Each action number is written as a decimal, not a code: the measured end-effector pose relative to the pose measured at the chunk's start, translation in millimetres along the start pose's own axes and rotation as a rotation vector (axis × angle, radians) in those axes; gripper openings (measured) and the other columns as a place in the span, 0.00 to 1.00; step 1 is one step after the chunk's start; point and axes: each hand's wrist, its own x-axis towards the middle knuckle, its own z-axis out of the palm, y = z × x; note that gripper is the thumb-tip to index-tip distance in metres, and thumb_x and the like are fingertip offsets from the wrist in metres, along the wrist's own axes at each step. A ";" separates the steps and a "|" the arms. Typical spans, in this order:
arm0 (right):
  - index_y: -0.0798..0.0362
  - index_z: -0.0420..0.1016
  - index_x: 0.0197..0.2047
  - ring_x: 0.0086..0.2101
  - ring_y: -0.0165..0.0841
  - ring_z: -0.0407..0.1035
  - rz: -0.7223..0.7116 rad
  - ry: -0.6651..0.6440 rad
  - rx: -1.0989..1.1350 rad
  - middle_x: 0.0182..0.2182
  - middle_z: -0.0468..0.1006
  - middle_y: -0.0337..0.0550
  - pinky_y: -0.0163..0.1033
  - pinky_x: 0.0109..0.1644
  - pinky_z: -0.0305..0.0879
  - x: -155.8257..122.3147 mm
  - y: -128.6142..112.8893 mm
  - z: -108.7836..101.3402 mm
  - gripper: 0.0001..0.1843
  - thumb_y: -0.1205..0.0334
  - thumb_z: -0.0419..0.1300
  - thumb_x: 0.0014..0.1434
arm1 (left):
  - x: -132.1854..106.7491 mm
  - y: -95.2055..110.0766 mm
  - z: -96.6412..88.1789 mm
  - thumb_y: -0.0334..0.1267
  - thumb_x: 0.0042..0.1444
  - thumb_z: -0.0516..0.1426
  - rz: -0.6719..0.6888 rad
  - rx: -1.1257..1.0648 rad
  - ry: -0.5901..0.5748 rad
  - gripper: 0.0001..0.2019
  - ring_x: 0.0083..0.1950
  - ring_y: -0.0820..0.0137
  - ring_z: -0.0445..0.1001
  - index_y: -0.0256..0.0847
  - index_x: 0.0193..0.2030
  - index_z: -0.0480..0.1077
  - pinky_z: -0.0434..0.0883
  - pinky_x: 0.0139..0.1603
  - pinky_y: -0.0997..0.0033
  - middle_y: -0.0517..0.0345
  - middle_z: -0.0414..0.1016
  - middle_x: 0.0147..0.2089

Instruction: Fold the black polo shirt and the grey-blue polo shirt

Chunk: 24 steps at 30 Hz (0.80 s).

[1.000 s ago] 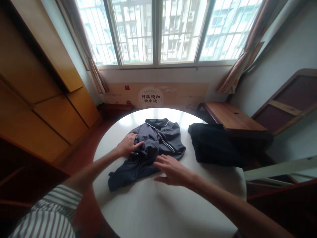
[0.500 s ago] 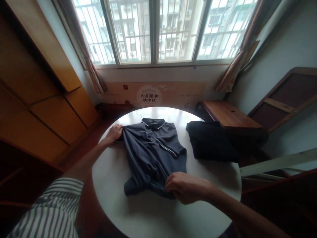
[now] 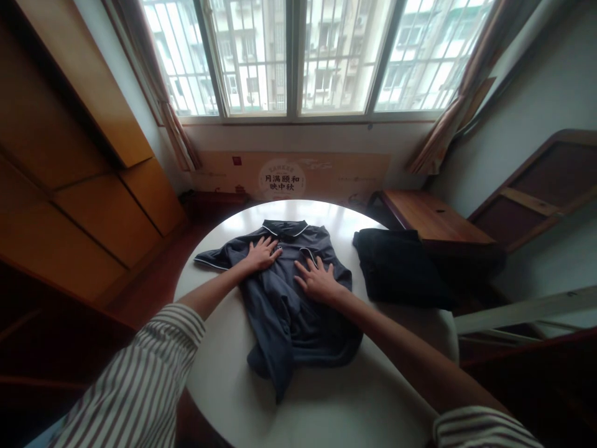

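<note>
A dark grey-blue polo shirt [image 3: 298, 330] lies front up on a round white table [image 3: 224, 386], its collar toward the window. White piping edges the black collar and the sleeve that sticks out to the left. The lower body is rumpled, with a bunched point of cloth at the hem. My left hand [image 3: 263, 254] rests on the upper chest by the buttons, fingers spread. Lying on the other side of the chest, my right hand [image 3: 318, 280] also has its fingers apart, beside the folded-over right sleeve.
A folded black garment [image 3: 401, 267] lies at the table's right side. Behind it stands a low wooden table [image 3: 433, 214]. Wooden cabinets [image 3: 93, 218] line the left wall, and a barred window [image 3: 293, 62] is ahead.
My left hand has let go of the left sleeve and moved right onto the chest. My right hand has released the hem and moved up onto the shirt. The left sleeve now lies spread out.
</note>
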 end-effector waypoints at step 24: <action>0.55 0.71 0.48 0.41 0.40 0.68 -0.629 0.214 0.026 0.40 0.75 0.49 0.44 0.44 0.64 -107.3 -28.9 7.1 0.11 0.61 0.57 0.64 | -63.9 38.3 -48.4 0.39 0.69 0.47 0.418 -0.190 0.243 0.15 0.46 0.64 0.74 0.38 0.50 0.73 0.70 0.52 0.64 0.48 0.75 0.45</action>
